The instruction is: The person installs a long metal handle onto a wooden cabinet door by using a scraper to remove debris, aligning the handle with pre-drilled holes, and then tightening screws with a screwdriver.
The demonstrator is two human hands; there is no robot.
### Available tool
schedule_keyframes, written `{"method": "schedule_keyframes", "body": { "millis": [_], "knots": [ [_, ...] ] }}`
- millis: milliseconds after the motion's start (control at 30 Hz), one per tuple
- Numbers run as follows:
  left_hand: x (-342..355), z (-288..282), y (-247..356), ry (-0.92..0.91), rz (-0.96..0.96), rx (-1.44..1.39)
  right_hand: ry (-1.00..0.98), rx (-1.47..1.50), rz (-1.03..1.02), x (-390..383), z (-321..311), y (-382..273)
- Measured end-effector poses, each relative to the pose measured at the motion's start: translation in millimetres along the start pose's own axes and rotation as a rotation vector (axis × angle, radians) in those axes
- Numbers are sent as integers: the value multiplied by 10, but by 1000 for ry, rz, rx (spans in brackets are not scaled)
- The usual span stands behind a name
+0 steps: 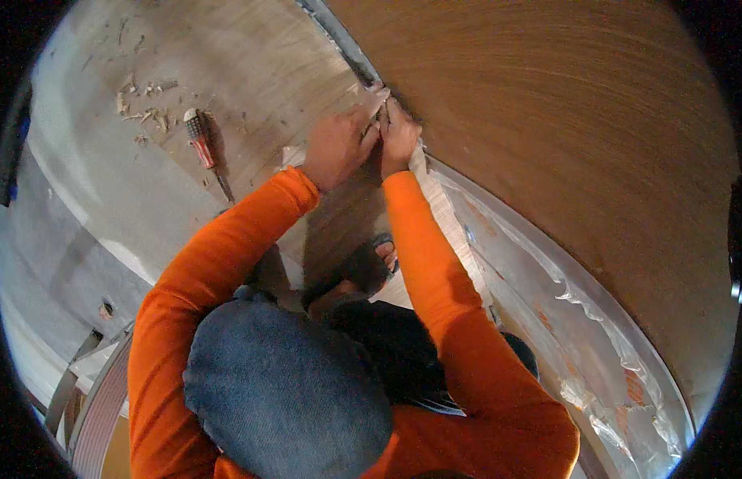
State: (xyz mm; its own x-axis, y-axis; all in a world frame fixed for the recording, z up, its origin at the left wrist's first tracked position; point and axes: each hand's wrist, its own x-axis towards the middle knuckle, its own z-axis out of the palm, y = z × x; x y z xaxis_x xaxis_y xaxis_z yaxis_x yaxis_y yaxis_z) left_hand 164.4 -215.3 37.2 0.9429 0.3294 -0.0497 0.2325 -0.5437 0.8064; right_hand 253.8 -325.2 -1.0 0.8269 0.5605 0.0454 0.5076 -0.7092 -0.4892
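Observation:
My two hands meet at the lower edge of a large brown wood-grain panel (546, 104). The fingers of my left hand (339, 144) are bent and closed, pointing toward the panel's edge. Close beside it, my right hand (399, 134) is closed as well, its fingertips against the panel's edge. A small pale, translucent piece shows between the fingertips; what it is I cannot make out. Left of my hands, a screwdriver (200, 144) with a red and pale handle lies on the floor, its shaft toward me.
Wood shavings (151, 116) are scattered beyond the screwdriver. Clear plastic sheeting (554, 319) runs along the panel's base on the right. My sandalled foot (384, 252) and denim-covered knee (283, 391) are below my hands. Ridged strips or boards (104, 431) stand at lower left.

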Motion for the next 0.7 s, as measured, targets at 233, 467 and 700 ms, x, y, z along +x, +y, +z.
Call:
{"method": "schedule_keyframes", "body": {
  "millis": [233, 467, 700],
  "knots": [
    [53, -141, 92, -61, 247, 181, 202, 392, 421, -148, 181, 135],
    [342, -121, -287, -114, 174, -168, 278, 48, 55, 173, -113, -204],
    [400, -691, -235, 66, -318, -994, 131, 12, 114, 489, -446, -557]
  ]
}}
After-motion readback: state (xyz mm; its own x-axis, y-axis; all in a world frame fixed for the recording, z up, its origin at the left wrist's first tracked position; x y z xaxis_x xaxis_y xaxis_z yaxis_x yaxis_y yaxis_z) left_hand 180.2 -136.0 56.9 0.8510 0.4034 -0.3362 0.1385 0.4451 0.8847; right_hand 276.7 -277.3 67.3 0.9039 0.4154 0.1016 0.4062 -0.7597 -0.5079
